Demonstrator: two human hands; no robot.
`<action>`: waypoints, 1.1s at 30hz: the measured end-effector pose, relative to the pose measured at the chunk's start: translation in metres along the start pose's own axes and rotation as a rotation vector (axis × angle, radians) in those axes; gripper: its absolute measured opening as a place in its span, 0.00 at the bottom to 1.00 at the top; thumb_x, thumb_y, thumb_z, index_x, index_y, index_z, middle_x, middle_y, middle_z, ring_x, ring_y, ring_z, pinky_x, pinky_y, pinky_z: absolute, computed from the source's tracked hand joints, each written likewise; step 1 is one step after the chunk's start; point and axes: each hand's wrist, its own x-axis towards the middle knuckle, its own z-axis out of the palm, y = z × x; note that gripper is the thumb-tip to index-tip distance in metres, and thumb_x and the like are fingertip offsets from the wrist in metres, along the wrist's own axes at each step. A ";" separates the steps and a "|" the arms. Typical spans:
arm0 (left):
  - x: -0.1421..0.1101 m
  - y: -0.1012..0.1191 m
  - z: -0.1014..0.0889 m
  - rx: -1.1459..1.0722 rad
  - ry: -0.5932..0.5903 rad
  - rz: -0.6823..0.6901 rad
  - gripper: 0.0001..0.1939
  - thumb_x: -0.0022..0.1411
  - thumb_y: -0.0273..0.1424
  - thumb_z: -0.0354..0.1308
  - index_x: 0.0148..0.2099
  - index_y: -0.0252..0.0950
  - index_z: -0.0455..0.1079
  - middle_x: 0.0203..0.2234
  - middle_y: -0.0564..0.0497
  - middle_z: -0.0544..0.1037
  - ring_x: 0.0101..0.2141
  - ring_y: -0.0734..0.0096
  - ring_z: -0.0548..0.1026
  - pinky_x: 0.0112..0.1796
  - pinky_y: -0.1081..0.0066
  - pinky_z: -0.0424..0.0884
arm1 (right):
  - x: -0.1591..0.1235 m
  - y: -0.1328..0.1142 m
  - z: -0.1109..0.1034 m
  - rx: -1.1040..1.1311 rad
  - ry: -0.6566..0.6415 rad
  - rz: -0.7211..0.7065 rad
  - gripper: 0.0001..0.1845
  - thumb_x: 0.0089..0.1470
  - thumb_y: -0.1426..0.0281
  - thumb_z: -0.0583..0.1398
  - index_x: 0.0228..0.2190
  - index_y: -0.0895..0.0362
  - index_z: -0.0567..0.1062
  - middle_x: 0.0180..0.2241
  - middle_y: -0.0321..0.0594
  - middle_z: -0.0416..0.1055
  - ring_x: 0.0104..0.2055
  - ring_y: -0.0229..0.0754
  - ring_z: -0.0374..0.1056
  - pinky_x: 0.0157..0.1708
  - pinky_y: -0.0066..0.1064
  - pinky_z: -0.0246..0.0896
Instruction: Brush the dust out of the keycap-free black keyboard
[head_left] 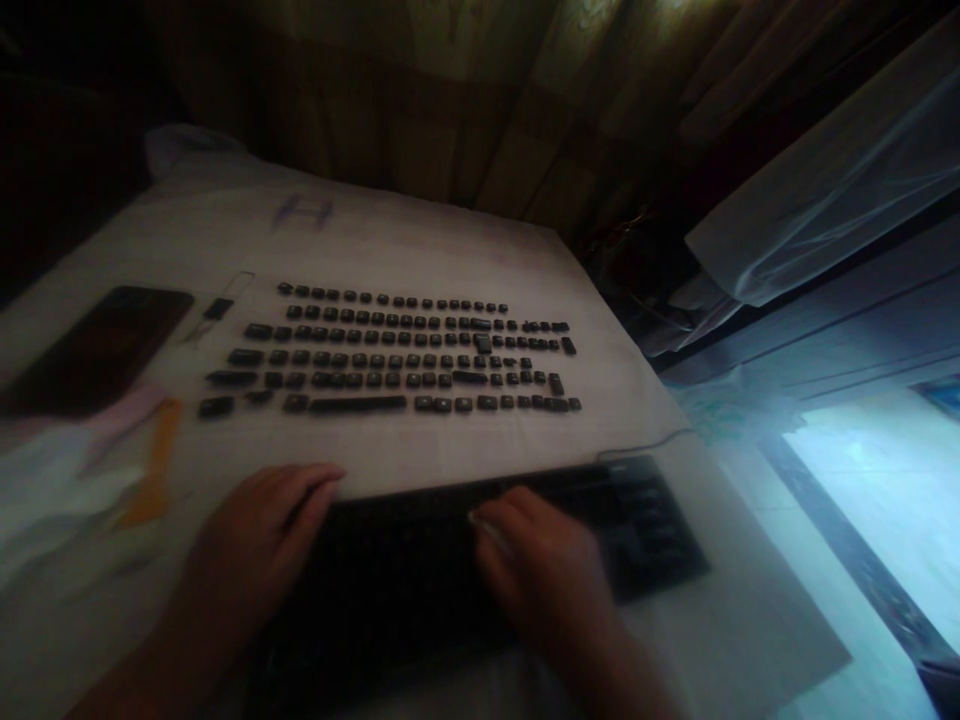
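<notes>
A black keyboard point(390, 560) lies on the table in front of me, its keys too dark to make out in the middle. My left hand point(259, 535) is at its upper left corner, fingers together and closed on the edge. Over the keyboard's right half, my right hand point(540, 560) is closed in a pinch, and a small pale tip shows at its fingers; what it belongs to is hidden. Beyond the keyboard, loose black keycaps point(390, 338) are laid out in rows, with a long spacebar point(358, 404) in the nearest row.
The white-covered table point(420, 240) ends at a curtain point(360, 110). At left lie a dark phone point(105, 345), a small black item with a wire loop point(218, 308), an orange strip point(154, 465) and crumpled white cloth or plastic point(60, 490). A cable point(652, 442) runs off right.
</notes>
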 end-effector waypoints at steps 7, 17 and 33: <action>0.001 0.000 0.000 0.013 -0.008 0.005 0.19 0.68 0.45 0.47 0.42 0.43 0.76 0.35 0.50 0.85 0.36 0.61 0.82 0.41 0.62 0.78 | -0.001 -0.003 -0.001 -0.017 -0.028 0.024 0.08 0.51 0.77 0.60 0.27 0.54 0.78 0.27 0.38 0.76 0.26 0.41 0.73 0.26 0.29 0.60; 0.000 0.000 0.001 0.015 0.002 0.006 0.21 0.69 0.46 0.45 0.42 0.42 0.77 0.35 0.50 0.84 0.37 0.61 0.82 0.42 0.62 0.78 | -0.007 -0.006 -0.002 0.039 -0.047 0.077 0.10 0.50 0.79 0.59 0.26 0.55 0.78 0.26 0.37 0.75 0.26 0.40 0.72 0.26 0.29 0.57; -0.001 -0.001 0.002 0.013 0.025 0.055 0.22 0.71 0.45 0.45 0.43 0.40 0.77 0.34 0.48 0.84 0.36 0.61 0.82 0.41 0.61 0.78 | 0.003 -0.016 0.002 0.079 -0.019 0.000 0.11 0.53 0.79 0.60 0.32 0.54 0.82 0.29 0.38 0.76 0.27 0.40 0.73 0.27 0.28 0.61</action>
